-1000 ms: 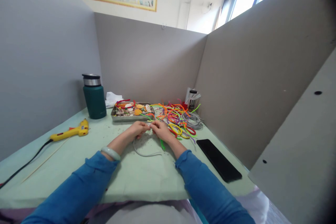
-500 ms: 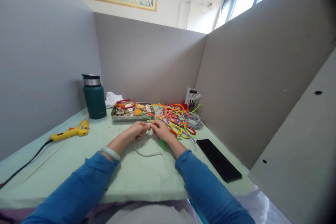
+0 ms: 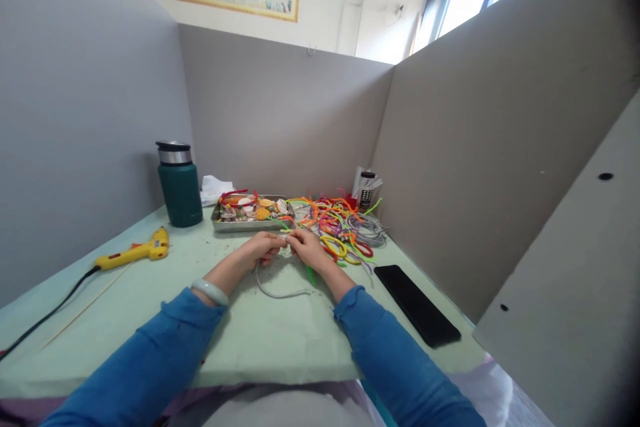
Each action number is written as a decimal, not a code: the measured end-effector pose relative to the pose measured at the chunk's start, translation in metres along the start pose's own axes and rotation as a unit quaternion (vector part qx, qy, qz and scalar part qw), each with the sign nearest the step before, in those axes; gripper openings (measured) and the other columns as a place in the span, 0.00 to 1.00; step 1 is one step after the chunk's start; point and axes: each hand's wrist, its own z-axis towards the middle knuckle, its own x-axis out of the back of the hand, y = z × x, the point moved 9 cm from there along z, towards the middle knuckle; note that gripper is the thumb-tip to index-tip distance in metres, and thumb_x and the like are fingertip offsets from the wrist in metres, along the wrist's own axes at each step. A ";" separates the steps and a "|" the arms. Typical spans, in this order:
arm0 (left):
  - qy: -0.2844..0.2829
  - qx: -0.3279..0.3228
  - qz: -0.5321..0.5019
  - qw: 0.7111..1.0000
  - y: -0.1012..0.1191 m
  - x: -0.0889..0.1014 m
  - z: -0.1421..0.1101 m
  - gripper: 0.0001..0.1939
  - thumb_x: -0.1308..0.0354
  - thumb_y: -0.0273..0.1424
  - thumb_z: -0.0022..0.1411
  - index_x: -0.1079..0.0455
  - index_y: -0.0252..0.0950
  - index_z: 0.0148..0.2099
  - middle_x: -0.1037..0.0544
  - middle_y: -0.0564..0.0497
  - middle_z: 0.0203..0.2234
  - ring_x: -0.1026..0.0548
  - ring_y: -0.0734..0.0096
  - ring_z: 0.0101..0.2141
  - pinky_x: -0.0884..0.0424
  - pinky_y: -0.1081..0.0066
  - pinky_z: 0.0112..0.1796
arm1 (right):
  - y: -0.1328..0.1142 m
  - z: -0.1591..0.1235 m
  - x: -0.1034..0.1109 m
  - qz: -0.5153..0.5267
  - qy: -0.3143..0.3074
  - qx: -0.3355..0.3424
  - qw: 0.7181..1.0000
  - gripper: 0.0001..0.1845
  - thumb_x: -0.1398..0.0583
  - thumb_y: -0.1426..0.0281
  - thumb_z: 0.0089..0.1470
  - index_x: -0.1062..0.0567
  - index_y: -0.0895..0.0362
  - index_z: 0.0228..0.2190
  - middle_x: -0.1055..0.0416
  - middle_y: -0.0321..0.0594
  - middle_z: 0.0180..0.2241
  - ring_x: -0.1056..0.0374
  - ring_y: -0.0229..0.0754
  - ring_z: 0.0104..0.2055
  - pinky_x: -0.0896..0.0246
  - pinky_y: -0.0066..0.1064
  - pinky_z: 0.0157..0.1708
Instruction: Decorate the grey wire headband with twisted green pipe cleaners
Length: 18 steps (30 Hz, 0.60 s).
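My left hand and my right hand meet above the table, thumbs and forefingers pinched together with the fingertips almost touching. A thin grey cord runs down from under my left hand, and its loose part curves to the right across the tabletop. Something small and pale shows between the fingertips; its kind is too small to tell. My right fingers hide most of what they pinch. Close behind my hands stands a metal tray of shells and small stones. Bright fuzzy craft stems lie heaped beside my right hand.
A yellow glue gun with a black cable lies on the left, near a thin wooden stick. Behind it stands a green bottle. At right lie a black phone and coiled grey cord. Grey partitions enclose the table.
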 end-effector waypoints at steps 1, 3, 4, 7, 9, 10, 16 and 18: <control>-0.001 -0.001 0.004 1.000 0.001 -0.001 -0.001 0.16 0.38 0.36 0.47 0.44 0.37 0.24 0.49 0.63 0.12 0.54 0.85 0.12 0.56 0.76 0.15 | 0.001 0.000 0.000 -0.001 0.001 0.000 1.000 0.11 0.47 0.65 0.54 0.31 0.58 0.25 0.36 0.31 0.17 0.42 0.32 0.20 0.49 0.23 0.23; -0.001 -0.005 0.015 1.000 0.004 -0.002 -0.002 0.16 0.38 0.36 0.46 0.43 0.37 0.24 0.50 0.63 0.11 0.54 0.85 0.12 0.55 0.75 0.15 | 0.002 0.001 0.000 -0.006 0.002 -0.001 1.000 0.11 0.47 0.65 0.54 0.31 0.58 0.25 0.36 0.31 0.17 0.42 0.32 0.20 0.49 0.23 0.23; 0.003 -0.010 0.022 1.000 0.005 -0.002 -0.003 0.15 0.37 0.36 0.45 0.42 0.36 0.24 0.49 0.63 0.11 0.53 0.85 0.11 0.55 0.75 0.15 | 0.003 0.001 0.000 -0.008 0.002 -0.001 1.000 0.11 0.47 0.65 0.54 0.31 0.58 0.25 0.36 0.31 0.17 0.42 0.32 0.20 0.49 0.23 0.23; 0.029 -0.028 0.046 0.998 0.009 0.001 -0.004 0.14 0.37 0.36 0.45 0.39 0.35 0.26 0.48 0.63 0.11 0.51 0.85 0.11 0.53 0.75 0.15 | 0.003 0.001 -0.001 -0.009 0.001 -0.004 1.000 0.11 0.47 0.65 0.54 0.31 0.58 0.26 0.36 0.31 0.17 0.42 0.32 0.20 0.49 0.23 0.23; 0.045 -0.041 0.062 0.996 0.010 0.003 -0.004 0.14 0.36 0.37 0.44 0.37 0.34 0.27 0.47 0.63 0.11 0.50 0.84 0.12 0.51 0.76 0.15 | 0.003 0.001 -0.001 -0.006 -0.001 -0.005 1.000 0.11 0.47 0.65 0.54 0.30 0.58 0.27 0.36 0.31 0.17 0.42 0.32 0.20 0.48 0.23 0.23; 0.049 -0.046 0.070 0.995 0.011 0.004 -0.004 0.14 0.36 0.37 0.44 0.36 0.34 0.28 0.47 0.63 0.11 0.49 0.84 0.12 0.51 0.76 0.15 | 0.002 0.001 -0.001 -0.006 -0.001 -0.006 1.000 0.11 0.47 0.65 0.54 0.30 0.58 0.27 0.36 0.31 0.17 0.42 0.33 0.20 0.48 0.23 0.23; 0.053 -0.069 0.100 0.991 0.012 0.007 -0.001 0.14 0.37 0.36 0.44 0.35 0.34 0.30 0.43 0.62 0.13 0.47 0.83 0.13 0.50 0.76 0.15 | 0.003 0.002 -0.001 0.000 0.001 -0.008 1.000 0.10 0.47 0.65 0.54 0.31 0.58 0.26 0.36 0.31 0.17 0.42 0.33 0.20 0.49 0.23 0.22; 0.055 -0.074 0.110 0.990 0.012 0.007 0.000 0.13 0.38 0.36 0.44 0.35 0.33 0.30 0.42 0.61 0.14 0.47 0.84 0.13 0.50 0.76 0.15 | 0.003 0.002 -0.001 0.002 0.002 -0.007 1.000 0.10 0.47 0.65 0.54 0.31 0.58 0.26 0.37 0.31 0.17 0.42 0.33 0.20 0.49 0.23 0.22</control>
